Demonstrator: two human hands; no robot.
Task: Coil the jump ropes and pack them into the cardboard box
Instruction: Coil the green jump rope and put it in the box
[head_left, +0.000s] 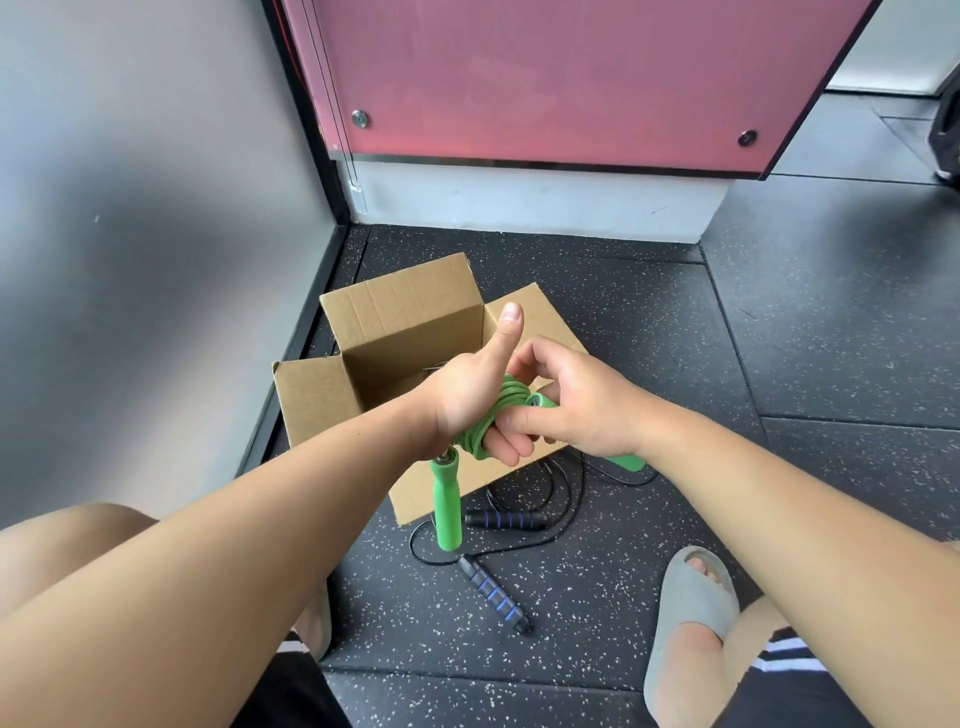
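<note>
I count two jump ropes, one green and one black, with two handles each, one cardboard box (374, 332) and one grey slipper (691, 613) in view.

The green jump rope (498, 410) is wound in several loops round my left hand (467, 400). My left fingers (504, 448) lie pressed together inside the loops, and the thumb stands straight up, clear of the cord. My right hand (576, 400) sits just beside them, its fingers curled round one green handle (623, 461), with the thumb pressing the cord against my left fingers.

The box stands open, flaps up, partly beyond and partly beneath my fingers. The black jump rope (550, 488) lies loose on the floor below my fingers, nearer to me, its two black-and-blue handles (506, 519) apart from each other.

The floor (779, 338) is dark rubber matting with pale speckles, laid in tiles. A grey wall (130, 208) closes the left side, and a pink panel (545, 78) with two round fixings hangs above a pale base straight ahead.

The other green handle (447, 504) hangs from the coil just under my left fingers, its long axis almost upright, free end pointing down at the floor. The handle in my right fingers slants, one end at my fingertips, the other poking out beneath my wrist.
</note>
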